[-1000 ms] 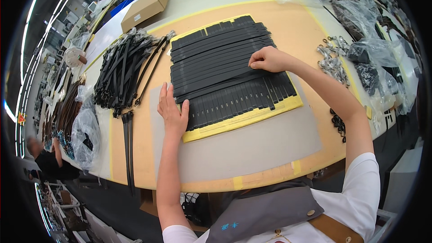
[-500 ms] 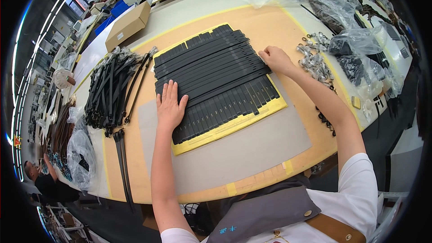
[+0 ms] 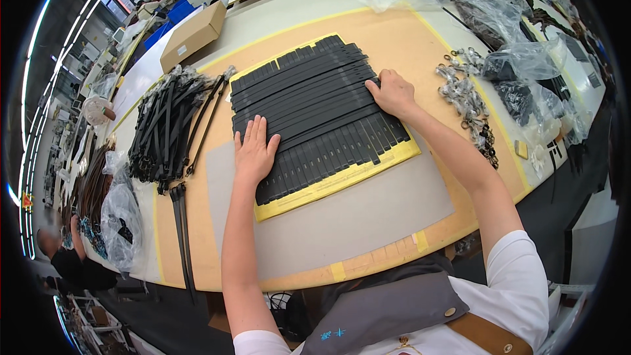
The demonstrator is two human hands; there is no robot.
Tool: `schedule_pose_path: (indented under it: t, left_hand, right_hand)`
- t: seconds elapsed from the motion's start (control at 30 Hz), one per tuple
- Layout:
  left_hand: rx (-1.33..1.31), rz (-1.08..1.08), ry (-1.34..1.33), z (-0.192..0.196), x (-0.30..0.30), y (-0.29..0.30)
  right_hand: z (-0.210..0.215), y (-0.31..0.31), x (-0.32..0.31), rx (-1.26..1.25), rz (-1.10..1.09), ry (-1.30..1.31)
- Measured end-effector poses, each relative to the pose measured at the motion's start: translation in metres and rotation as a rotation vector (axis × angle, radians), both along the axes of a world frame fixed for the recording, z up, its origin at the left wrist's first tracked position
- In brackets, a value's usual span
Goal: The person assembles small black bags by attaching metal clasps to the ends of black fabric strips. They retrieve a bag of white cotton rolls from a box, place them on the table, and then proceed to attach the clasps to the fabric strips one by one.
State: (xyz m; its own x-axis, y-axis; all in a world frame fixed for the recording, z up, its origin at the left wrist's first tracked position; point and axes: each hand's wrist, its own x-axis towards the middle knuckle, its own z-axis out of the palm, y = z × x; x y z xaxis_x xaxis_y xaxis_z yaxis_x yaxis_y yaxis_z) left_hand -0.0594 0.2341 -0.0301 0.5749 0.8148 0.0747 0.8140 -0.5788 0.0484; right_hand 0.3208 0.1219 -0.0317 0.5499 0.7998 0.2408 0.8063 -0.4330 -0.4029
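Rows of flat black straps (image 3: 302, 106) lie crosswise over a layer of black strips (image 3: 322, 158), on a yellow-edged board (image 3: 335, 187). My left hand (image 3: 256, 148) rests flat on the straps' left ends, fingers stretched out and thumb apart. At their right ends is my right hand (image 3: 394, 94), its fingers curled and its thumb touching the strap edge. Whatever lies inside those curled fingers is hidden. The board sits on a grey sheet (image 3: 328, 243) on the tabletop.
Left of the board lies a pile of black straps with buckles (image 3: 164, 125); two longer straps (image 3: 183, 243) hang over the front edge. Metal hooks (image 3: 463, 92) and clear plastic bags (image 3: 519, 59) lie right. A cardboard box (image 3: 192, 36) stands behind. Another person (image 3: 72, 263) works far left.
My right hand has shifted slightly left and down along the straps' right ends, its thumb now reaching over them. The left hand stays flat on the left ends. The view has shifted slightly.
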Motion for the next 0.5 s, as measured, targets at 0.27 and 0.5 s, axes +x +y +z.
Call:
schedule_pose_path:
  t: [0.27,0.5]
  left_hand:
    - [0.029,0.011,0.009,-0.003,-0.006,0.0]
    - [0.048,0.005,0.015,0.0,0.0,-0.001]
  right_hand:
    - [0.007,-0.002,-0.001,0.077,-0.018,0.17]
    - [0.001,0.007,0.018,0.189,-0.001,0.385]
